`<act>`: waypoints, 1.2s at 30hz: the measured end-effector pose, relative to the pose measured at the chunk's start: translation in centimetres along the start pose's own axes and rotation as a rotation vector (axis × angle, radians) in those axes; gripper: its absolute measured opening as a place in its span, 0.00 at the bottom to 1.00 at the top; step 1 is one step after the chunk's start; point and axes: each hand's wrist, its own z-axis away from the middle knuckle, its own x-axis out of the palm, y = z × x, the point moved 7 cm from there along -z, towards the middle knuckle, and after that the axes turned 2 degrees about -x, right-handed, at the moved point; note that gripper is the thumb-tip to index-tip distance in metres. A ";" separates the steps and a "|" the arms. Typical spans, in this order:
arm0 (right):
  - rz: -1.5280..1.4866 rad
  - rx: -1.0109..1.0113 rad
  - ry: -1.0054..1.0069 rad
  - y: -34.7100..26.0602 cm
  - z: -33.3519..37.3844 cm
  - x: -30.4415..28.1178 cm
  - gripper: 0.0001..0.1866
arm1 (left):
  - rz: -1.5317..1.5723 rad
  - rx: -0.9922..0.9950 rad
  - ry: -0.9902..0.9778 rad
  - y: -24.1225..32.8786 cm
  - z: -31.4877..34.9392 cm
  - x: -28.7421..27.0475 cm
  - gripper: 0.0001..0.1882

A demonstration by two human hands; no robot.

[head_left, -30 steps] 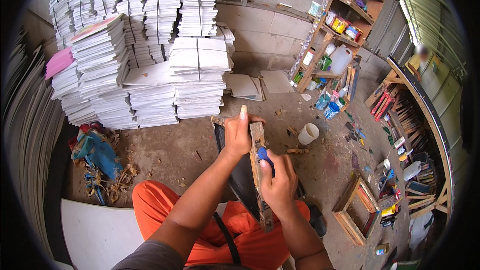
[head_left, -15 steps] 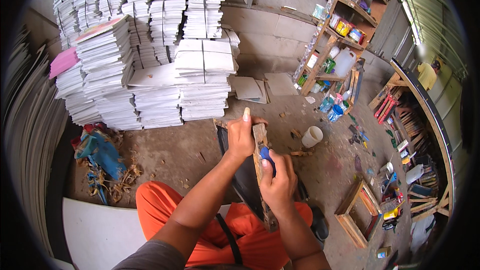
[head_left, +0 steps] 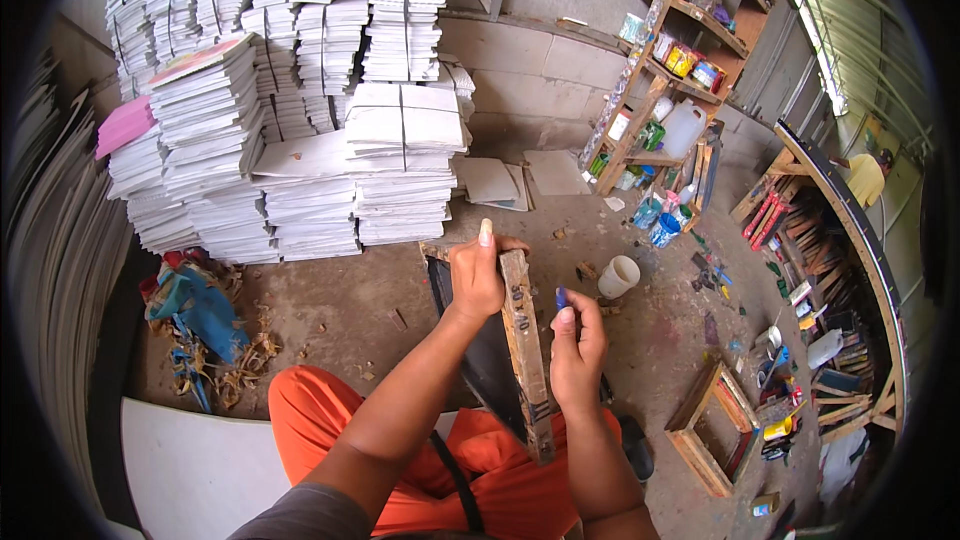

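Gripping the top of a wooden frame bar (head_left: 524, 350), my left hand (head_left: 478, 278) is wrapped shut around its upper end, thumb up, which steadies the framed dark panel (head_left: 480, 360) propped upright against my orange-trousered lap. My right hand (head_left: 575, 345) sits just beside the bar, fingers pinched together on a small blue pen (head_left: 561, 296), tip close to the wood where dark marks show. The white cup (head_left: 617, 276) stands on the dirt floor (head_left: 340, 300) nearby; stacks of white sheets (head_left: 300, 130) rise beyond.
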 end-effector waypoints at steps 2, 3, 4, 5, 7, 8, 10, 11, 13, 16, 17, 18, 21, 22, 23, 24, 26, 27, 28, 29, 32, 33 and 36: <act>0.175 -0.134 0.018 -1.4 -0.3 0.0 0.13 | 0.039 -0.013 -0.001 0.0 0.2 0.1 0.36; 0.274 -0.187 0.005 -2.5 -0.3 0.5 0.14 | 0.057 -0.020 -0.004 0.0 0.2 0.1 0.34; 0.372 -0.240 -0.010 -3.3 -0.4 1.1 0.15 | 0.035 0.011 -0.006 0.2 0.3 0.1 0.34; 0.396 -0.303 0.004 -3.9 -0.6 1.3 0.14 | 0.024 0.044 -0.011 0.4 0.3 0.5 0.33; 0.442 -0.430 0.030 -4.5 -0.9 1.8 0.14 | 0.012 0.105 -0.012 0.8 0.4 1.1 0.33; 0.440 -0.425 0.035 -4.1 -1.0 2.1 0.13 | 0.005 0.133 -0.004 0.9 0.5 1.2 0.32; 0.469 -0.487 0.049 -3.6 -1.2 2.2 0.12 | -0.005 0.165 -0.002 1.0 0.7 1.3 0.32; 0.483 -0.517 0.053 -3.6 -1.2 2.3 0.11 | -0.011 0.167 -0.007 1.1 0.7 1.3 0.31; 0.518 -0.472 0.060 -3.6 -1.2 2.5 0.09 | -0.032 0.144 -0.015 0.9 0.7 1.4 0.34; 0.547 -0.402 0.085 -3.6 -1.5 2.8 0.05 | -0.056 0.085 -0.021 0.5 0.6 1.4 0.40; 0.555 -0.378 0.097 -3.5 -1.6 2.7 0.04 | -0.047 0.076 -0.018 0.5 0.6 1.3 0.40; 0.552 -0.360 0.139 -3.1 -1.7 2.4 0.04 | -0.038 0.068 -0.015 0.5 0.6 1.3 0.40; 0.457 -0.240 0.188 -0.9 -2.2 1.7 0.04 | 0.047 -0.038 0.026 -0.1 0.4 0.4 0.40; 0.370 -0.158 0.155 0.0 -2.4 1.2 0.04 | 0.071 -0.079 0.027 -0.7 0.4 0.2 0.40; 0.281 -0.076 0.118 0.8 -2.4 1.0 0.05 | 0.057 -0.061 0.041 -0.6 0.4 0.0 0.38; 0.276 -0.090 0.087 0.8 -2.3 1.0 0.07 | 0.043 -0.044 0.056 -0.5 0.2 -0.2 0.37; 0.266 -0.221 0.057 -0.1 -1.9 1.6 0.10 | 0.034 -0.030 0.066 -0.5 0.2 -0.6 0.35; 0.260 -0.287 0.043 -0.8 -1.7 1.9 0.12 | 0.040 -0.034 0.063 -0.6 0.2 -0.6 0.35; 0.330 -0.327 0.041 -1.7 -1.3 2.1 0.14 | 0.047 -0.038 0.059 -0.7 0.2 -0.6 0.35; 0.398 -0.368 0.036 -3.3 -0.9 2.2 0.16 | 0.044 -0.046 0.061 -0.6 0.1 -0.7 0.37; 0.491 -0.377 -0.043 -3.5 0.2 2.3 0.20 | 0.041 -0.058 0.074 -0.3 0.2 -1.0 0.41; 0.505 -0.361 -0.080 -3.3 0.6 2.2 0.21 | 0.042 -0.054 0.082 -0.4 0.2 -1.0 0.41; 0.494 -0.340 -0.134 -3.9 1.6 2.5 0.20 | 0.031 -0.033 0.094 -0.7 0.3 -1.2 0.37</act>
